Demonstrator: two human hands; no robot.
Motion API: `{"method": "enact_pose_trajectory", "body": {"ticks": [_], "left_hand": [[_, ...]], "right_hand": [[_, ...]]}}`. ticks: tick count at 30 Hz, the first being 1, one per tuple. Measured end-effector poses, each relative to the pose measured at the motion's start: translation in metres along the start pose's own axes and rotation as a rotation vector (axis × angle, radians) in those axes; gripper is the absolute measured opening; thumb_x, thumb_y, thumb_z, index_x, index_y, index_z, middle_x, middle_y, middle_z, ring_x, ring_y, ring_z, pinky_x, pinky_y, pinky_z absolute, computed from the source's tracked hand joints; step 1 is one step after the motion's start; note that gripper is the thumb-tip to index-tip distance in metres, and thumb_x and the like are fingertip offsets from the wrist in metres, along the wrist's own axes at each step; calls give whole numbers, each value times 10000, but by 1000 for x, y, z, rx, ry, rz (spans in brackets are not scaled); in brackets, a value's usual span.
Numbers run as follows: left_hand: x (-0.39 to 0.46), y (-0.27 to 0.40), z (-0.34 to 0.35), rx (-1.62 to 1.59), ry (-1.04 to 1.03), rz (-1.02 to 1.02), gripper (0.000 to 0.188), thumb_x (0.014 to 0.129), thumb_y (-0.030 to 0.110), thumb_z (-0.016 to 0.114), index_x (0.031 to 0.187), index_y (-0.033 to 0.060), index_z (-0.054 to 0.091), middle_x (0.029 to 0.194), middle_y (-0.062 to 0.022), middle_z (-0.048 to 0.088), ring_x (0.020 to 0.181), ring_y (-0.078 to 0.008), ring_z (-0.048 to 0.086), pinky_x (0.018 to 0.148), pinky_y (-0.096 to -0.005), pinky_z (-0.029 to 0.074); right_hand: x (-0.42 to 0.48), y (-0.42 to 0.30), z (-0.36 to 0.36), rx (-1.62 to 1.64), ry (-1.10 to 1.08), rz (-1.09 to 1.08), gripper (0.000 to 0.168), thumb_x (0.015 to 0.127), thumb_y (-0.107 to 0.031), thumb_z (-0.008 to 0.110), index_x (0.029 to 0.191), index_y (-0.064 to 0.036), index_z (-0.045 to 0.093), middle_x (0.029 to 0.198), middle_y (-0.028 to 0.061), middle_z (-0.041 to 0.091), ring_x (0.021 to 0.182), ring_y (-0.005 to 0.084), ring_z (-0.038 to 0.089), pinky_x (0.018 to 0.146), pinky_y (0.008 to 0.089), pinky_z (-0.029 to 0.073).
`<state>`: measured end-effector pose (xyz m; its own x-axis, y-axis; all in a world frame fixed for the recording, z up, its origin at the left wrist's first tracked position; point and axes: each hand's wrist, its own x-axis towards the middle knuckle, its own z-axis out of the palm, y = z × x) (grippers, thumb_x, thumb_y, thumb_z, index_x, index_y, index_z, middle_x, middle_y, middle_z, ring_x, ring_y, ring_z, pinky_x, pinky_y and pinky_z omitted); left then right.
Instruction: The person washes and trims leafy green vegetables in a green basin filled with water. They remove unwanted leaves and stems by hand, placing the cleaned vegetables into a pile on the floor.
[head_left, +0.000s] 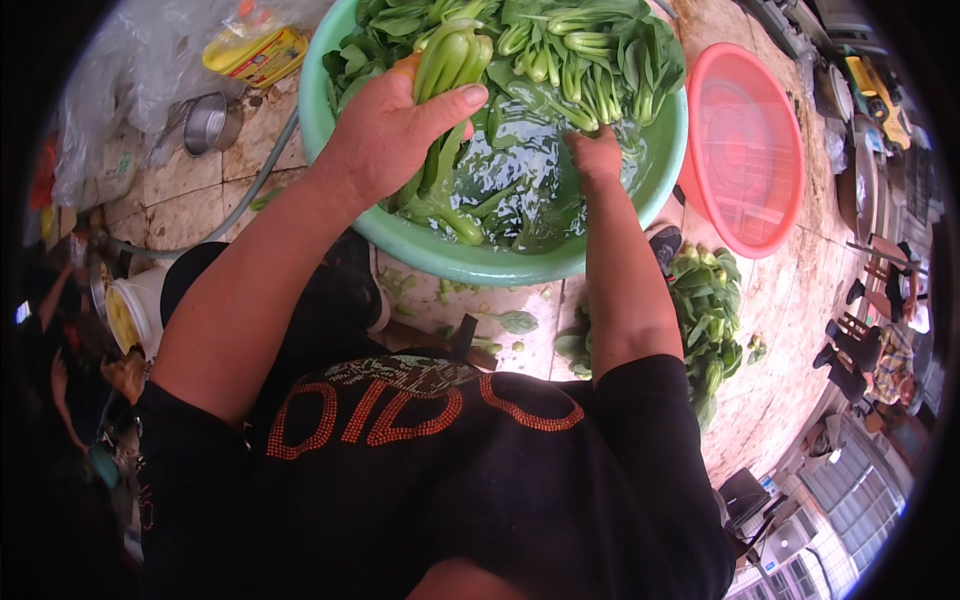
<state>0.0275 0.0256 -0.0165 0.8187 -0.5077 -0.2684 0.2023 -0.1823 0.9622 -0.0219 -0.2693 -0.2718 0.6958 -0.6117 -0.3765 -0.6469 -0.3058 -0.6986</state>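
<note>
In front of me stands a large green plastic basin (480, 266) with water (525, 165) in it. My left hand (405, 124) is closed around a bunch of bok choy (450, 60), held above the left part of the basin with its pale stem ends up. My right hand (596, 154) is low at the water, its fingers at the stem ends of bok choy heads; whether it grips one I cannot tell. Many bok choy heads (585, 45) lie heaped along the basin's far side. Loose stalks and leaves (465, 225) float near its left and near side.
A pink plastic basin (787, 150) stands at the right. More bok choy (709, 322) lies on the tiled floor (780, 315) by my right arm. A grey hose (259, 184), a metal pot (212, 124) and a yellow tub (259, 56) are at the left. People sit far right.
</note>
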Motion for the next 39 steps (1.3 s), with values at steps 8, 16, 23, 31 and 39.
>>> {"method": "enact_pose_trajectory", "body": {"ticks": [8,16,23,31,39], "left_hand": [[2,-5,0,35,4,5,365,893,344,614,1099,47,568,791,-7,605,740,-93,571,715,-248,465],[8,-23,1,169,96,71,439,879,395,602,1109,23,568,823,-69,671,775,-172,627,746,-307,479],[11,-12,10,455,145,163,465,883,386,591,1149,7,553,825,-138,666,808,-273,651,745,-360,487],[5,-8,38,510,-67,243,446,878,350,596,1177,23,548,917,-192,656,874,-299,648,791,-390,492],[-10,-22,53,-184,-570,-206,414,794,186,525,1181,42,548,1020,-40,605,912,-129,563,849,-274,451]], "right_hand": [[-84,-24,3,287,-604,143,252,815,-174,732,996,-57,603,724,0,563,541,90,481,467,239,381],[-104,-12,-8,-35,-266,33,410,796,-242,730,1109,5,631,833,108,686,678,149,629,647,295,509],[-131,-45,-56,3,-383,0,316,804,-211,734,1015,13,662,764,56,669,578,110,590,578,253,488],[-202,-146,-133,319,-552,-134,262,809,-92,734,1032,-11,623,780,18,629,610,79,559,566,204,456],[-231,-162,-129,618,-364,-218,236,787,-25,737,964,-13,581,698,7,580,566,77,547,519,205,445]]}}
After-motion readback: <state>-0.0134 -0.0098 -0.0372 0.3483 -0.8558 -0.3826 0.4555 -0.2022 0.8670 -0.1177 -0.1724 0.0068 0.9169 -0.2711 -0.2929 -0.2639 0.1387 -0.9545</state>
